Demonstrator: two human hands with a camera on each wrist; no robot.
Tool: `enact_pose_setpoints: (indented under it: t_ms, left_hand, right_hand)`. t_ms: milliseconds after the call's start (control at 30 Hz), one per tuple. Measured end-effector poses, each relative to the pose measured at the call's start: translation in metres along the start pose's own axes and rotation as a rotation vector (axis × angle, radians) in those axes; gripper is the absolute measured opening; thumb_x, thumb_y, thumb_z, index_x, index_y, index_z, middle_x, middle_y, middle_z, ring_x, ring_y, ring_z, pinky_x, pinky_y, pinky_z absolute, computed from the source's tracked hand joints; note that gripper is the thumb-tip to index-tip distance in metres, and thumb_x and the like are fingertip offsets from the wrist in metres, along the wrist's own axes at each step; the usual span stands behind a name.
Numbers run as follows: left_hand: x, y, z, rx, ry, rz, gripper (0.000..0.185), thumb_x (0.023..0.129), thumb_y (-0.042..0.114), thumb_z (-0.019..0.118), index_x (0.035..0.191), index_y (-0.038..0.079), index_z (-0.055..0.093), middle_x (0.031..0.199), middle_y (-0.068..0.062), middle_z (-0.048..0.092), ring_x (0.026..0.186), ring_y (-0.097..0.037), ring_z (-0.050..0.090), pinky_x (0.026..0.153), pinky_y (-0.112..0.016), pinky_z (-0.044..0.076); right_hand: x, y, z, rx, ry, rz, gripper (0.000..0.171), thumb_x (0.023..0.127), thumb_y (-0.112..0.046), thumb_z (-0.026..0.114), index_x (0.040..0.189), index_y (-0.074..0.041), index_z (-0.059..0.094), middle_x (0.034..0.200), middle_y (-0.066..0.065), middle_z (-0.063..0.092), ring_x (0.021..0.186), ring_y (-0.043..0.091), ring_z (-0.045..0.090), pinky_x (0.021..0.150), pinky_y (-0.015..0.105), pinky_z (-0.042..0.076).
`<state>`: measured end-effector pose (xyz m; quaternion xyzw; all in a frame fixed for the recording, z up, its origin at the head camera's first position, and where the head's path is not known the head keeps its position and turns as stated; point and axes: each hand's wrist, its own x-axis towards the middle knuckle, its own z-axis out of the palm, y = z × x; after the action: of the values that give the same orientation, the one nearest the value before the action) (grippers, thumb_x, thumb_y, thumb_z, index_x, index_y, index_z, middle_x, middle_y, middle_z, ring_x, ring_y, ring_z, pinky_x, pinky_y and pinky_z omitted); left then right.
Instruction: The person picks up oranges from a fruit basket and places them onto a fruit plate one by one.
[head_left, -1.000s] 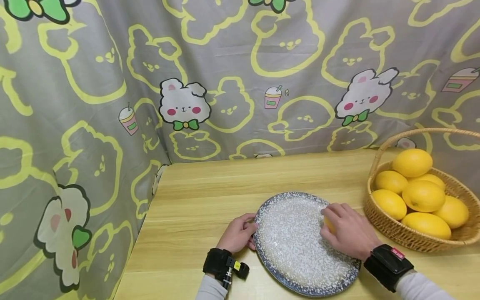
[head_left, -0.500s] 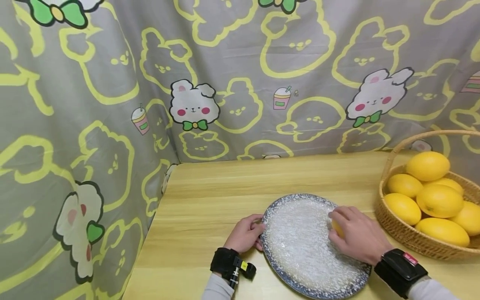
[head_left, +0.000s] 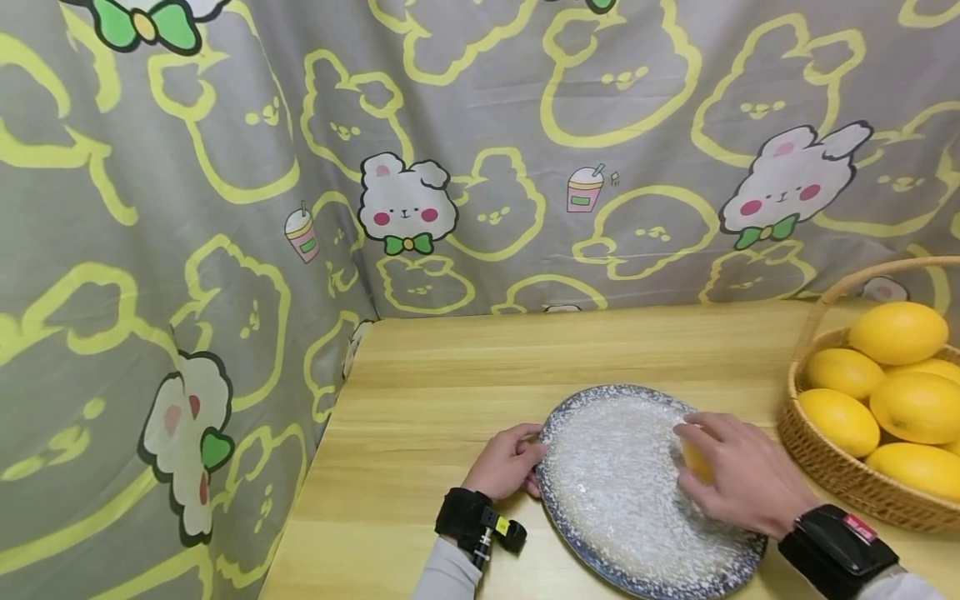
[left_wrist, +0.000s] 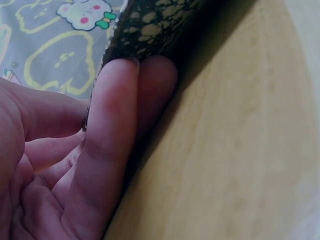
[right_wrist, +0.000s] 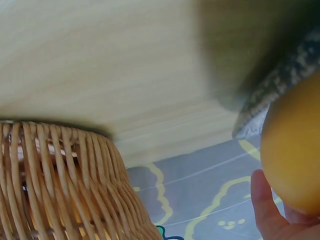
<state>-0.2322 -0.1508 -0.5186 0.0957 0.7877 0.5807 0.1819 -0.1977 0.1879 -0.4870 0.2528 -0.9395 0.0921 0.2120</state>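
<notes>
One hand, the right, is curling round a smooth, oval yellow fruit, hiding most of it in the head view and holding it over the right side of a round, white-speckled plate with a dark blue rim; whether they are touching is unclear. The left hand is pinching the plate's left edge from above and below. A brown wicker basket of yellow fruits, cut off rightward, is standing on the pale wood-grain bench; behind, a grey curtain with yellow animal outlines is hanging.
</notes>
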Motion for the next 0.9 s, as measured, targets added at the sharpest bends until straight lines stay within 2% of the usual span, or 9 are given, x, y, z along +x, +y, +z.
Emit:
enact_pose_setpoints:
  t_ms: [233,333,500,767,900]
  left_hand:
    - [0.000,0.000,0.000,0.010,0.015,-0.007,0.045,0.106,0.023,0.058,0.148,0.009,0.054,0.067,0.002,0.058,0.049,-0.010,0.063,0.054,-0.029,0.061]
    - [0.000,0.001,0.000,0.005,0.017,-0.007,0.045,0.106,0.022,0.059,0.149,0.009,0.054,0.067,0.002,0.058,0.049,-0.010,0.062,0.054,-0.029,0.061]
    - [0.000,0.002,0.000,0.011,0.013,0.000,0.044,0.106,0.022,0.058,0.148,0.009,0.055,0.066,0.002,0.059,0.049,-0.009,0.063,0.054,-0.028,0.061]
    - [0.000,0.003,0.002,0.023,0.009,0.006,0.044,0.106,0.022,0.058,0.148,0.009,0.055,0.064,0.003,0.057,0.049,-0.008,0.062,0.054,-0.028,0.060]
    - [-0.001,0.003,0.002,0.029,0.018,0.002,0.044,0.106,0.023,0.058,0.148,0.010,0.055,0.065,0.003,0.058,0.049,-0.008,0.063,0.054,-0.028,0.060]
  right_hand:
    - [0.006,0.003,-0.012,0.021,0.055,0.007,0.050,0.074,-0.037,0.081,0.116,-0.010,0.073,0.120,0.018,0.071,0.105,0.041,0.068,0.085,0.065,0.055]
    - [0.010,0.010,-0.021,0.018,0.080,0.036,0.048,0.077,-0.038,0.083,0.115,-0.010,0.073,0.119,0.017,0.072,0.100,0.041,0.069,0.082,0.062,0.054]
    - [0.009,0.028,-0.038,0.001,0.130,0.106,0.050,0.080,-0.040,0.082,0.116,-0.006,0.071,0.118,0.021,0.070,0.102,0.044,0.065,0.085,0.061,0.049]
    - [0.005,0.059,-0.061,-0.045,0.233,0.223,0.041,0.094,-0.034,0.068,0.111,0.003,0.069,0.116,0.030,0.067,0.106,0.048,0.057,0.096,0.061,0.041]
    - [0.002,0.075,-0.063,-0.085,0.305,0.263,0.042,0.101,-0.036,0.058,0.103,0.005,0.068,0.111,0.031,0.066,0.103,0.051,0.056,0.094,0.063,0.041]
